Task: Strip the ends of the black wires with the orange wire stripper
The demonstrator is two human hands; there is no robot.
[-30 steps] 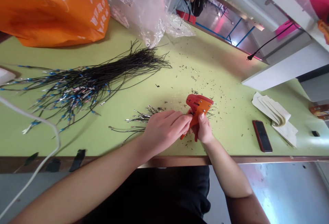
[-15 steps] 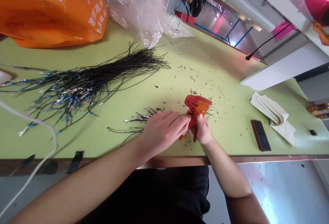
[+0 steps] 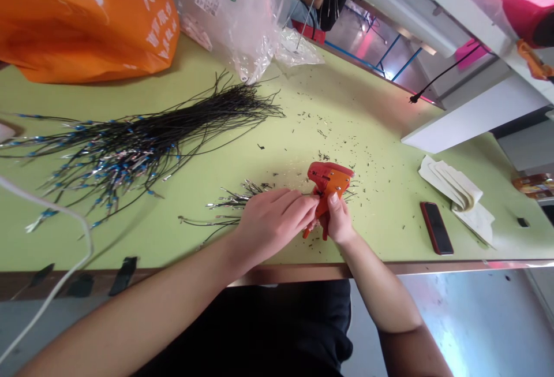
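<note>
My right hand [image 3: 340,218] is wrapped around the handles of a red and orange wire stripper [image 3: 333,178], which stands tilted above the table. My left hand [image 3: 277,215] is closed in a pinch right beside the tool's jaws, on a thin black wire that its fingers mostly hide. Under and behind the left hand lies a small group of black wires [image 3: 236,199] with metal ends. Farther left rests a large bundle of black wires [image 3: 186,120], many with blue-sleeved terminals.
Small black offcuts [image 3: 322,133] are strewn over the green table [image 3: 372,244]. An orange bag [image 3: 99,25] and a clear plastic bag [image 3: 234,13] stand at the back left. A white cable [image 3: 64,206] crosses the left side. Rightward lie a phone [image 3: 437,228] and folded paper [image 3: 454,189].
Both hands keep the same hold, with the wire stripper nearly still between them. The whole view has shifted slightly.
</note>
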